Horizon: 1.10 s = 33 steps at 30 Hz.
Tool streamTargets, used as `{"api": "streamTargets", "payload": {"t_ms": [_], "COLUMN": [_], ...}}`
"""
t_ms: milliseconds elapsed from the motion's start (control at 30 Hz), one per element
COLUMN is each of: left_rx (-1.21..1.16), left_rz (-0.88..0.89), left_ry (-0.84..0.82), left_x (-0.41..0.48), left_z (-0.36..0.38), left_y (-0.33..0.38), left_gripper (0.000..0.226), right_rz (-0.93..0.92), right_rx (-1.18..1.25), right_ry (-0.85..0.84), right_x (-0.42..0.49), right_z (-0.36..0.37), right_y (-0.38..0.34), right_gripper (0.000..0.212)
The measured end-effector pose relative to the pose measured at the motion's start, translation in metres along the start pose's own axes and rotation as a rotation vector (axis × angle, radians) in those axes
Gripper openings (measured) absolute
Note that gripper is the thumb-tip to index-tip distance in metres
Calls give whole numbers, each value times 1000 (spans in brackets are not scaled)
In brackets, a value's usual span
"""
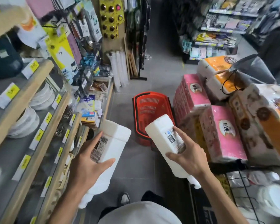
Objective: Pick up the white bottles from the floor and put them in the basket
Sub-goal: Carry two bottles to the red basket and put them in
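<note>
I hold one white bottle in each hand, both tipped so their bases point away from me. My left hand point(86, 165) grips the left white bottle point(113, 143) around its labelled middle. My right hand point(187, 156) grips the right white bottle point(160, 135), whose far end hangs over the near rim of the red basket point(145, 101). The basket stands on the grey floor ahead, and what I can see of its inside holds nothing. The bottles' caps point back toward my body.
Wooden shelves point(39, 88) with bowls, price tags and packets run along the left. Stacked pink and orange tissue packs point(220, 126) crowd the right, right beside the basket. A wire rack point(242, 188) sits at lower right. My shoe point(125, 198) rests on the floor below.
</note>
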<state>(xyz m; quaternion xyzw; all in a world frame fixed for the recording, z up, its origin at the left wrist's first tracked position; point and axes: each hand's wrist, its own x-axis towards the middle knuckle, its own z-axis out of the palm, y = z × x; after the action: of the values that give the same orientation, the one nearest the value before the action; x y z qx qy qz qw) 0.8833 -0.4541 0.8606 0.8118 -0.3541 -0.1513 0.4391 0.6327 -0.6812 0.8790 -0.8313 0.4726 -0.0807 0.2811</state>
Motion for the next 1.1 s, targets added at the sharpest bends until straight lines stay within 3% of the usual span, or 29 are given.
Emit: {"api": "streamTargets", "payload": {"t_ms": [233, 500, 1100], "left_rx": [-15, -57, 63], "left_rz": [-3, 23, 127], "left_ry": [-136, -156, -326], "left_x": [74, 183, 370], "left_z": [5, 37, 136], "left_y": [2, 23, 66], "left_gripper": [102, 87, 107], "right_rz": [43, 105, 345], "right_rx": [50, 129, 219], "right_ry": [6, 28, 38], "right_x": [59, 150, 276], "right_z": [10, 22, 14], "right_y": [-8, 11, 54], "right_gripper": [99, 98, 99]}}
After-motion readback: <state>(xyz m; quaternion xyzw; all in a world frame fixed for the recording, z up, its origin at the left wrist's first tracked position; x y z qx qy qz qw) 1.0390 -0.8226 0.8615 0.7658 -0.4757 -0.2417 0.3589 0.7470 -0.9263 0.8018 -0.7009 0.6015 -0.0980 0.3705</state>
